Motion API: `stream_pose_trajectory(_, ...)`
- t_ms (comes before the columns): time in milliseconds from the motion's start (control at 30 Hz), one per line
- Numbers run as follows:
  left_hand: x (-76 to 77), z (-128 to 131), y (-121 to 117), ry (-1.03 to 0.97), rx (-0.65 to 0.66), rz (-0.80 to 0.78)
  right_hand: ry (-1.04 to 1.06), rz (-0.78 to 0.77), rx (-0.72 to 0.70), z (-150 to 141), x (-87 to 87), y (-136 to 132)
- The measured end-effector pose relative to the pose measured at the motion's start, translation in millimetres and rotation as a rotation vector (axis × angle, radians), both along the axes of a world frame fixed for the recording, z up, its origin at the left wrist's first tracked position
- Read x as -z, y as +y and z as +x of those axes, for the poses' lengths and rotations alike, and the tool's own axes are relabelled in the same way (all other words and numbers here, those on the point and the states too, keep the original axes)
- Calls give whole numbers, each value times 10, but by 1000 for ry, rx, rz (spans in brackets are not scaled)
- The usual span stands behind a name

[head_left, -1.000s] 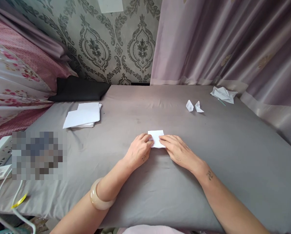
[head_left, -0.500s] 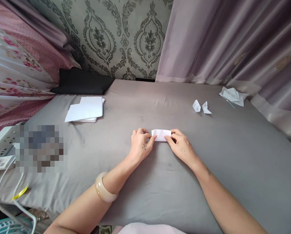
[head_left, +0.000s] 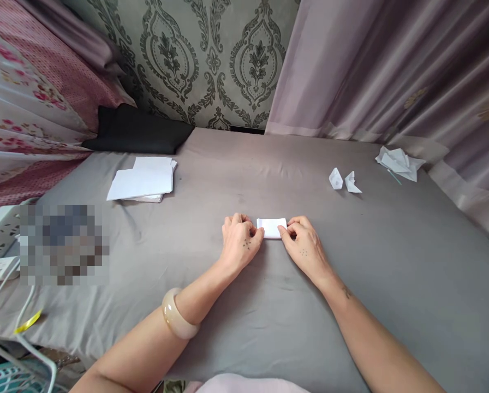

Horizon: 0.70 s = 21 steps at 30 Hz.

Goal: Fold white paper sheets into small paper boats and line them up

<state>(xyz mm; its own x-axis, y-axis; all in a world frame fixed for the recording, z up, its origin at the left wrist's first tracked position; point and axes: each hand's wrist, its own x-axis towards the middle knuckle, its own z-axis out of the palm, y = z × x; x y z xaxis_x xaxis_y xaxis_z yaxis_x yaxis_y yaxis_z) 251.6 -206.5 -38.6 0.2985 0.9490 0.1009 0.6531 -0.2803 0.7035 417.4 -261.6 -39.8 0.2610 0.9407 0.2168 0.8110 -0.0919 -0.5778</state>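
A small folded white paper [head_left: 272,228] is between my hands over the middle of the grey-covered surface. My left hand [head_left: 241,240] pinches its left end, thumb on the near face and the other fingers curled. At the opposite end my right hand [head_left: 304,240] grips the paper between thumb and fingers. The paper is a narrow horizontal strip with its long side toward me. Beyond my right hand stand two small folded paper shapes [head_left: 335,179], a little apart from each other.
White sheets lie stacked [head_left: 144,180] at the left. Crumpled or folded white papers [head_left: 400,162] and a thin green stick [head_left: 394,177] are at the far right. A black cloth [head_left: 140,131] rests at the back left. A power strip [head_left: 1,232] and white cables [head_left: 31,355] occupy the left edge.
The paper has gone from a nearly square shape lying flat under my fingers to a narrower folded strip. My fingers shifted from pressing on top to pinching both ends. The view has turned slightly.
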Motion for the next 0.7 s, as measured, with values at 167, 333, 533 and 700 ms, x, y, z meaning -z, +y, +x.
stream_pose_trajectory(167, -3, 20, 6, 37, -8, 11, -16, -19, 6, -1, 2, -1)
stream_pose_trajectory(333, -7, 22, 11, 58, 0, 6, -36, -15, 1, -3, 11, 2)
stream_pose_trajectory(533, -1, 24, 23, 43, -6, 9, -65, -11, 4, -17, 11, 6)
stream_pose_trajectory(700, 4, 38, 32, 38, -14, 7, -77, -21, -1, -12, 27, 10)
